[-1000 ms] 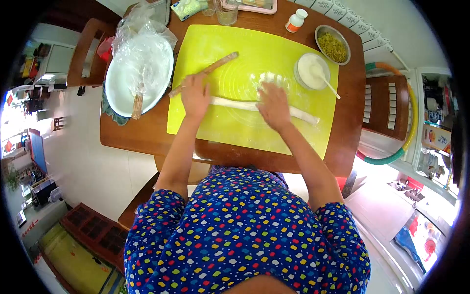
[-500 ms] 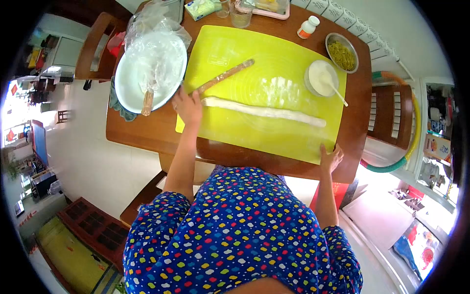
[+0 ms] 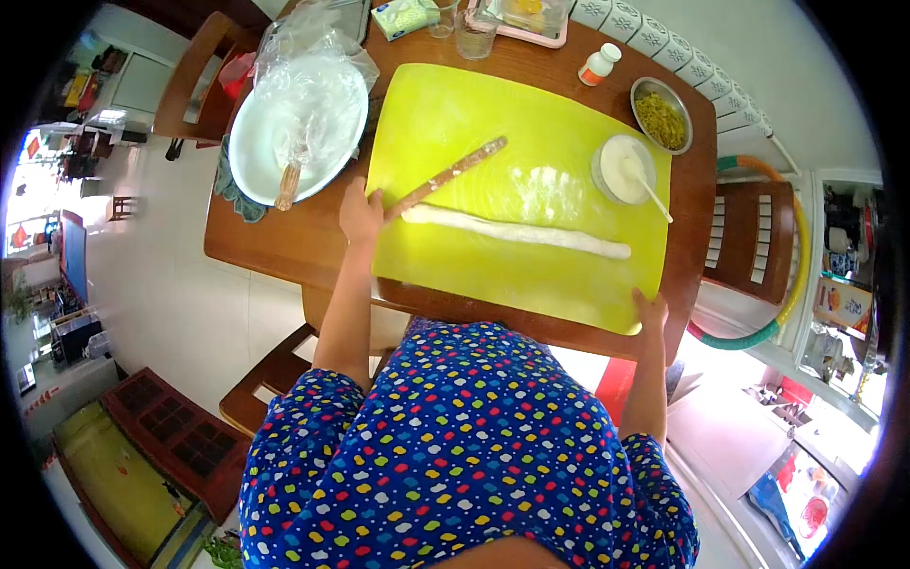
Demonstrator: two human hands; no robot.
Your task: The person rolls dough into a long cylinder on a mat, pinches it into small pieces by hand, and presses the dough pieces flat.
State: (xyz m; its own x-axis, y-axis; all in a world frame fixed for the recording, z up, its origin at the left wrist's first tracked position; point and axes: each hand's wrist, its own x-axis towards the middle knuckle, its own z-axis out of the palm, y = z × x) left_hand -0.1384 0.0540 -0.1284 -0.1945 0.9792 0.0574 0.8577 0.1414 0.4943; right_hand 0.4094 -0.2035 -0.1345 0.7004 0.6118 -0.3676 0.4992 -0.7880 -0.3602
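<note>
A yellow-green mat (image 3: 474,109) lies on the wooden table. My left hand (image 3: 361,212) is closed at the mat's left edge, close to the lower end of a floury wooden rolling pin (image 3: 450,175). At the lower right corner, my right hand (image 3: 650,310) pinches the mat's edge. A long white dough rope (image 3: 517,230) stretches across the mat below the pin, with loose flour (image 3: 550,192) above it. On the mat's right side stands a tub of white powder (image 3: 621,169) with a white spoon (image 3: 656,200) in it.
A white basin (image 3: 248,156) with plastic wrap and a wooden handle (image 3: 288,188) stands at the table's left. Along the back are a tissue pack (image 3: 403,16), a glass (image 3: 475,36), a pink-rimmed tray (image 3: 540,38), a white bottle (image 3: 600,64) and a metal bowl of greenish food (image 3: 661,116).
The mat's lower left part has shifted right, carrying the pin and dough slightly. My left hand has gone from spread to curled at its edge; my right hand has closed on the corner.
</note>
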